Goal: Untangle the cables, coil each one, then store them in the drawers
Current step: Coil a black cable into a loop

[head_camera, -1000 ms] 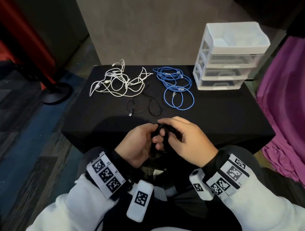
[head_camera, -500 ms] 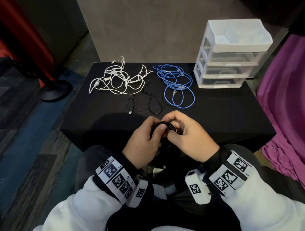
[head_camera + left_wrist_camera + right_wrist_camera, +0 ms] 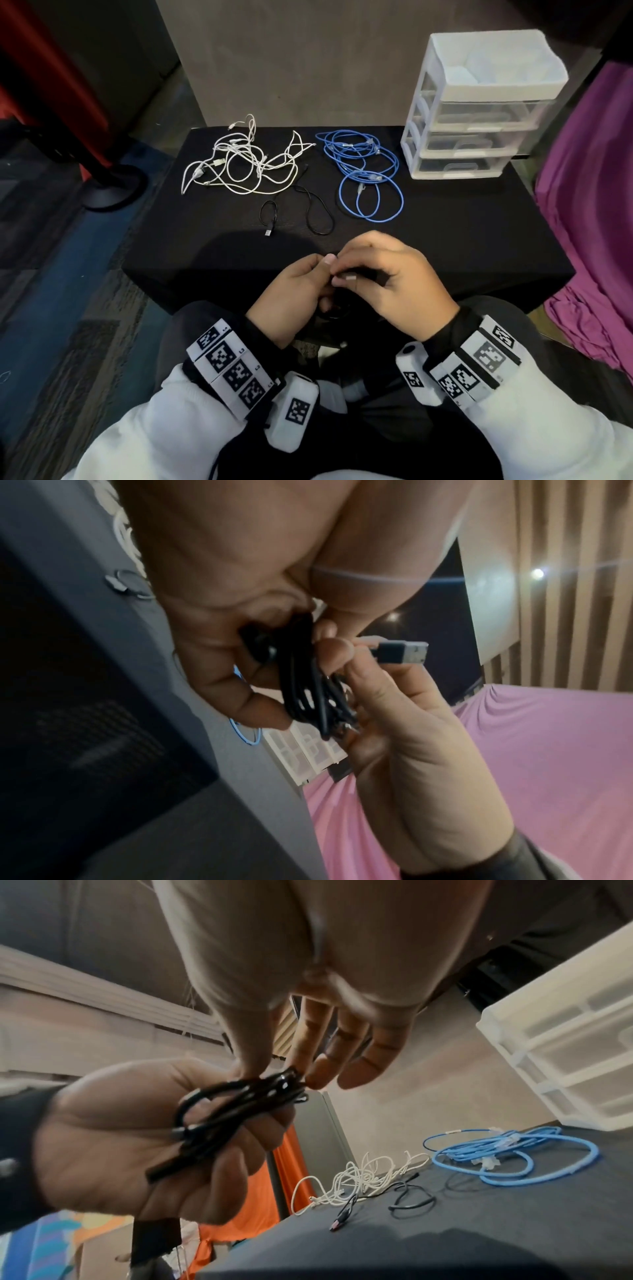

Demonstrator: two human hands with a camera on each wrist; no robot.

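A coiled black cable (image 3: 301, 691) sits in my left hand (image 3: 270, 674), whose fingers curl round the bundle. My right hand (image 3: 346, 653) pinches the cable's free end just behind its USB plug (image 3: 404, 651). In the head view both hands meet over the table's near edge: left hand (image 3: 322, 274), right hand (image 3: 356, 270), with only a bit of the coil (image 3: 334, 310) showing below them. The right wrist view shows the coil (image 3: 222, 1115) in my left palm and my right fingertips (image 3: 308, 1074) at its top.
On the black table (image 3: 479, 240) lie a tangle of white cables (image 3: 239, 164), a loose black cable (image 3: 308, 212) and a tangle of blue cables (image 3: 366, 174). A white three-drawer unit (image 3: 479, 113) stands at the back right. Purple cloth (image 3: 589, 205) hangs at the right.
My hands have closed together over the coil, which showed between them before and is now mostly hidden. My right fingers have shifted to pinch the plug end.
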